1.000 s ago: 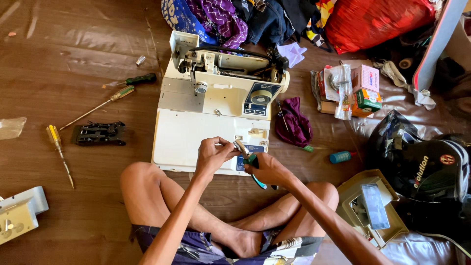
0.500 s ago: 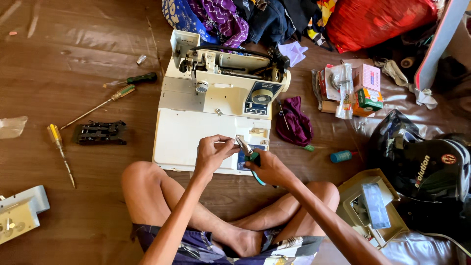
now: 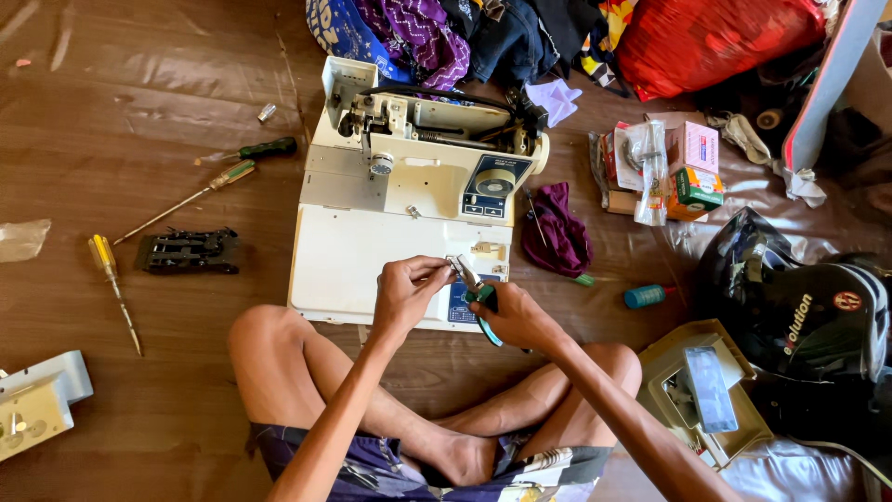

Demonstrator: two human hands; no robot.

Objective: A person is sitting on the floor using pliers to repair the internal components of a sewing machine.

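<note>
A cream sewing machine (image 3: 390, 195) lies on its back on the brown floor, its inner parts showing at the top. My right hand (image 3: 517, 316) grips green-handled pliers (image 3: 481, 305) over the machine's near edge. My left hand (image 3: 407, 290) pinches a small metal part (image 3: 453, 263) right at the pliers' jaws. The part is too small to make out further. I sit cross-legged with both knees below the machine.
Three screwdrivers (image 3: 111, 284) (image 3: 190, 193) (image 3: 251, 150) and a black metal piece (image 3: 188, 251) lie left. A purple cloth (image 3: 557, 232), small boxes (image 3: 683, 172), a teal tube (image 3: 646, 296), a black helmet (image 3: 808, 307) and a beige cover (image 3: 701, 395) crowd the right. Clothes pile up behind.
Both hands stay over the machine's near edge with only slight shifts; the pliers and the small part remain together.
</note>
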